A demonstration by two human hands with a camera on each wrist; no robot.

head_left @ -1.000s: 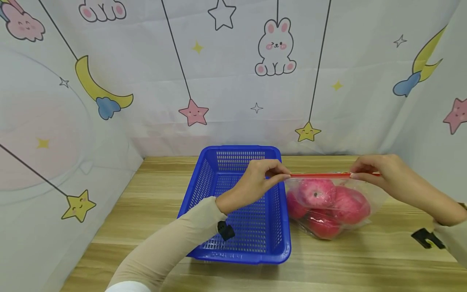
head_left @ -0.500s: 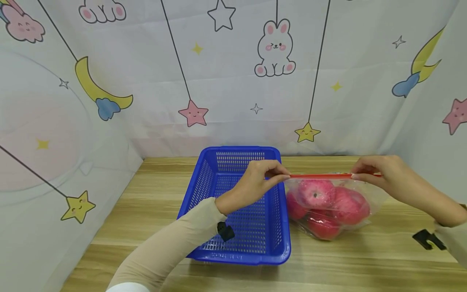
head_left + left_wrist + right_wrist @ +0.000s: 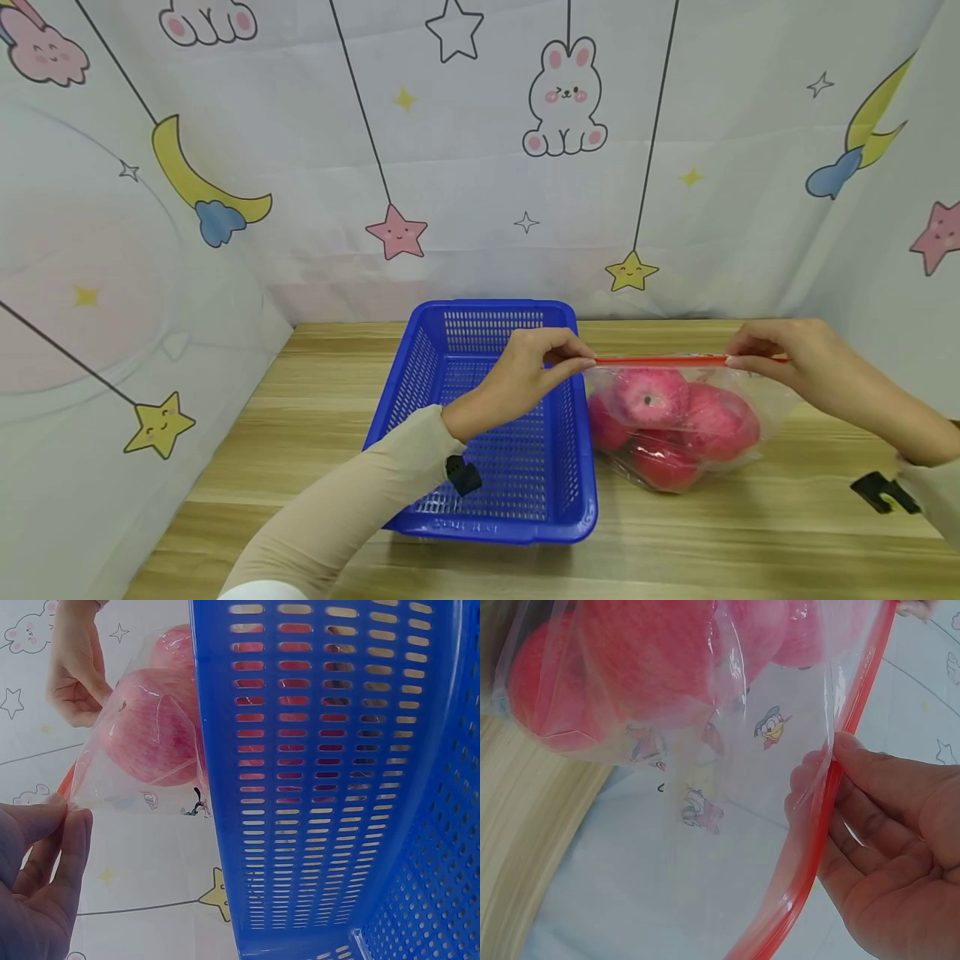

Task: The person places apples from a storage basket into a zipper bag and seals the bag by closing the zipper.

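Observation:
A clear zip bag (image 3: 776, 404) with a red zip strip stands on the table to the right of the blue basket, with several red apples (image 3: 667, 458) inside. My left hand (image 3: 536, 367) reaches across the basket and pinches the left end of the strip between thumb and fingers. Toward the other end, my right hand (image 3: 787, 354) pinches the same strip, thumb in front and fingers behind. The strip is pulled straight between the two hands. Up close in the right wrist view, the red zip strip (image 3: 829, 802) runs between thumb and fingers, and small cartoon figures show on the film.
The blue plastic basket (image 3: 585, 500) with slotted walls stands mid-table, right against the bag's left side. Beneath lies a wood-grain table (image 3: 300, 433). A white cloth (image 3: 465, 183) printed with stars and rabbits hangs behind and along both sides.
My right thumb and fingers have slid slightly to the right along the red strip. The left hand, the basket and the apples stay where they were.

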